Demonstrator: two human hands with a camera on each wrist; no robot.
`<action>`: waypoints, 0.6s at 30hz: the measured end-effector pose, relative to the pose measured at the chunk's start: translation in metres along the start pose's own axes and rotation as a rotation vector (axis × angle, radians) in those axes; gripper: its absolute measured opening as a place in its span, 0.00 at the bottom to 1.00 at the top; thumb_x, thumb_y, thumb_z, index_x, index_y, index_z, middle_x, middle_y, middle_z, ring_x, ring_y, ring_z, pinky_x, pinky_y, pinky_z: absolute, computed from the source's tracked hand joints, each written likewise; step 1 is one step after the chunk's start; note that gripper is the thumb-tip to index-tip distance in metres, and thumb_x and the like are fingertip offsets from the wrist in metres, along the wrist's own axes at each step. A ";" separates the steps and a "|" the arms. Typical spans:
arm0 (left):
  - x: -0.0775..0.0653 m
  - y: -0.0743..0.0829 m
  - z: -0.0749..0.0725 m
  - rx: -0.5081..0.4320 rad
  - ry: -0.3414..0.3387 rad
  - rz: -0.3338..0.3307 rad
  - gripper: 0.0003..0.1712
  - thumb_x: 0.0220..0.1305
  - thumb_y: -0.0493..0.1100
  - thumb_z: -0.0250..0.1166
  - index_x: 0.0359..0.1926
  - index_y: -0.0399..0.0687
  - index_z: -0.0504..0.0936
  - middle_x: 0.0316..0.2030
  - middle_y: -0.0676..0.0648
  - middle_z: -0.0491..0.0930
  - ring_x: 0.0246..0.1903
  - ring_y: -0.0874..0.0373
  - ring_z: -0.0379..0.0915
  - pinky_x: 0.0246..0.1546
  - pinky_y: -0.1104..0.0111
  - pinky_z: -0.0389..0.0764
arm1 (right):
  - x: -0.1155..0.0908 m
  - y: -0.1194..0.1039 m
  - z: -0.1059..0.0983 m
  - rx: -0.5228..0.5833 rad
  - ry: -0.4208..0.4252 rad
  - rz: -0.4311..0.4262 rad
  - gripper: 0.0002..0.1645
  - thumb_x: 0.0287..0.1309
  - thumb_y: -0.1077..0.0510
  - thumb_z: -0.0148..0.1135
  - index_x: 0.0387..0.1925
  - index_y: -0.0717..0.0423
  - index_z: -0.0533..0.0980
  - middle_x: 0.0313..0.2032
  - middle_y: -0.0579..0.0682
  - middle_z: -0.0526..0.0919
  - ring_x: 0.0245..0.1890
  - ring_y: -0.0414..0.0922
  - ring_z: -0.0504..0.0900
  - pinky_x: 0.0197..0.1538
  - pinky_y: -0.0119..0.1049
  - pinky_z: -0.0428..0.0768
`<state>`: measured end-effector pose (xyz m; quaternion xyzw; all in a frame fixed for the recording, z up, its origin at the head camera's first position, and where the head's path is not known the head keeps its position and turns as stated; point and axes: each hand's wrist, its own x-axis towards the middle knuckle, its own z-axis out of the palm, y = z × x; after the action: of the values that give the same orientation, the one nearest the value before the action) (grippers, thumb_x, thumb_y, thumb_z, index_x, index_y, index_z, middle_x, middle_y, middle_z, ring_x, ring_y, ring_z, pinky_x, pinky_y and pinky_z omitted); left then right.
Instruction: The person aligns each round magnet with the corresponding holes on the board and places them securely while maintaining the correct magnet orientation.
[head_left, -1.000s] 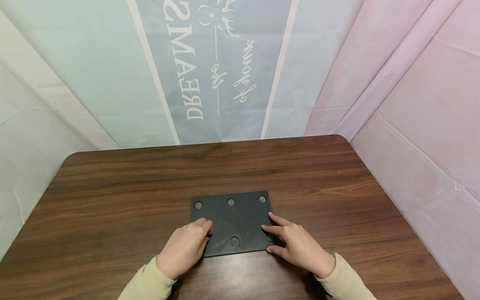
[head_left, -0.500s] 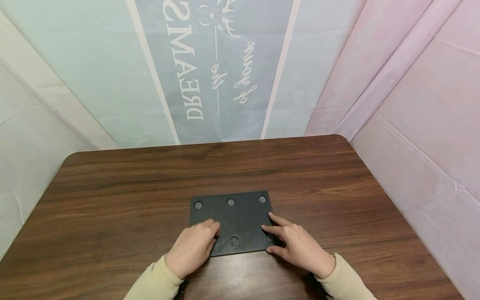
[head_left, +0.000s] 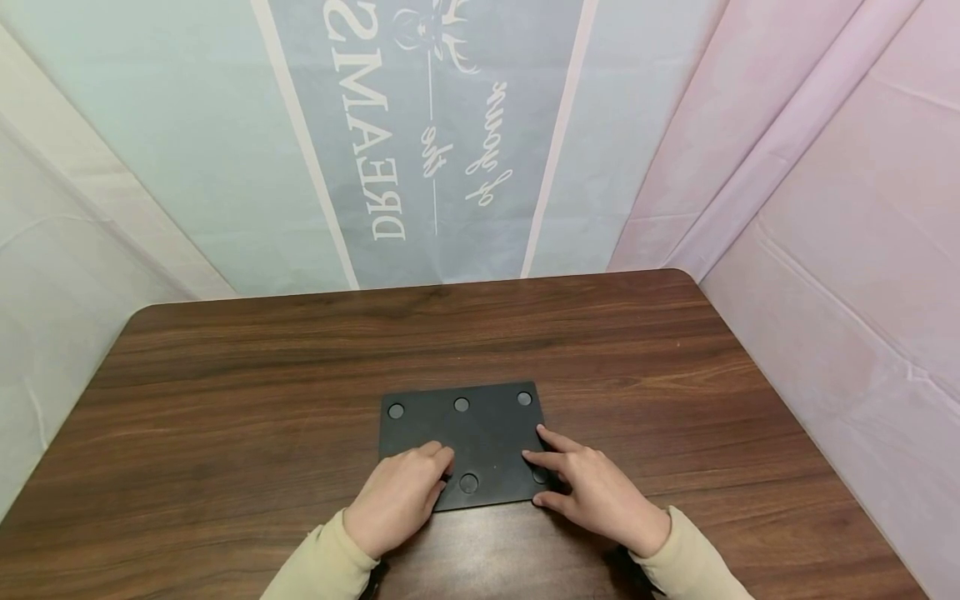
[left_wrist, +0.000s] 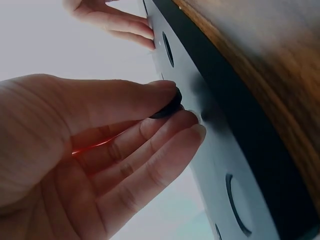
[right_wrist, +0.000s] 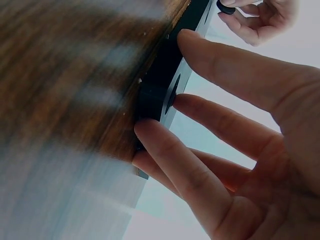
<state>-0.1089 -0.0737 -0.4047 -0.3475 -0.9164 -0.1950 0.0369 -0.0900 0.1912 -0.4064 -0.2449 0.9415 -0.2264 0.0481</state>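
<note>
A flat black board point(head_left: 487, 437) with round recesses lies on the table. My left hand point(head_left: 401, 493) hovers over its near left part, thumb and fingers pinching a small black disc point(left_wrist: 170, 106), which the hand hides in the head view. The right wrist view also shows this disc point(right_wrist: 226, 7). Between two near-side recesses, the left fingertips are close to the board's face; whether they touch it I cannot tell. My right hand point(head_left: 596, 490) rests at the board's right end with fingers spread. Its thumb lies at the near edge, and one finger reaches the corner recess point(right_wrist: 173, 94).
The brown wood-grain table point(head_left: 262, 375) extends around the board on all sides. Behind it hangs a pale cloth point(head_left: 465, 167) with mirrored lettering, and light fabric walls stand at left and right.
My left hand has slid to the right along the board, from its left edge towards the middle near recess. The right hand and the board have stayed in place.
</note>
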 end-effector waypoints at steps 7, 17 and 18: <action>0.001 0.004 0.004 -0.001 -0.016 0.017 0.11 0.53 0.33 0.69 0.25 0.49 0.74 0.23 0.55 0.73 0.22 0.61 0.74 0.17 0.71 0.71 | -0.001 0.001 0.001 0.003 -0.002 -0.002 0.29 0.50 0.55 0.73 0.55 0.57 0.79 0.62 0.67 0.70 0.39 0.45 0.86 0.42 0.43 0.82; 0.005 0.008 0.009 0.005 -0.026 0.043 0.09 0.53 0.32 0.68 0.27 0.48 0.77 0.25 0.54 0.75 0.24 0.62 0.76 0.18 0.72 0.73 | -0.001 0.004 0.003 0.006 -0.006 0.003 0.29 0.50 0.54 0.73 0.55 0.57 0.79 0.62 0.67 0.70 0.38 0.45 0.85 0.42 0.42 0.82; 0.005 0.009 0.009 0.006 -0.026 0.045 0.09 0.53 0.32 0.68 0.27 0.48 0.77 0.25 0.54 0.75 0.24 0.62 0.76 0.19 0.72 0.73 | -0.001 0.004 0.003 0.008 -0.007 0.003 0.29 0.50 0.54 0.73 0.55 0.57 0.79 0.62 0.67 0.70 0.37 0.44 0.85 0.41 0.41 0.82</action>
<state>-0.1066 -0.0607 -0.4092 -0.3705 -0.9093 -0.1870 0.0302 -0.0900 0.1939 -0.4104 -0.2440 0.9408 -0.2292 0.0527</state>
